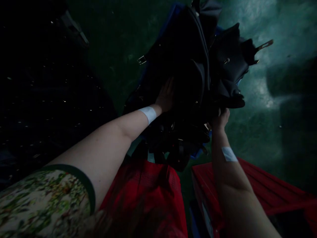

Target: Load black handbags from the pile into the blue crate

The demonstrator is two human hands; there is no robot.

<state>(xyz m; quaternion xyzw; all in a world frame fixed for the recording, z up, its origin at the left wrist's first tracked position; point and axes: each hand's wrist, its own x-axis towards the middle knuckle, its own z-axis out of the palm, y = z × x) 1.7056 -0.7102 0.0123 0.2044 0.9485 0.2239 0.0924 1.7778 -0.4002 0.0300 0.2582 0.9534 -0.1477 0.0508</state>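
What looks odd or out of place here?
The black pile looks untidy: a buckle pokes out at left and a slim metal piece at right. It's too dark to rule out damage.

The person's left arm (111, 134) wears a short sleeve (49, 201) with a busy leaf-like print: greens and a few orange-brown touches scattered over a pale cream ground. A plain dark green band (87, 185) edges its hem. A pale, whitish patch (148, 114) lies flat across the wrist of the left hand (165, 97); a second, roughly rectangular patch (229, 154) sits on the right forearm (232, 175). Below the torso is a bright red garment (158, 191), creased in soft folds, its exact cut unclear in the dimness.
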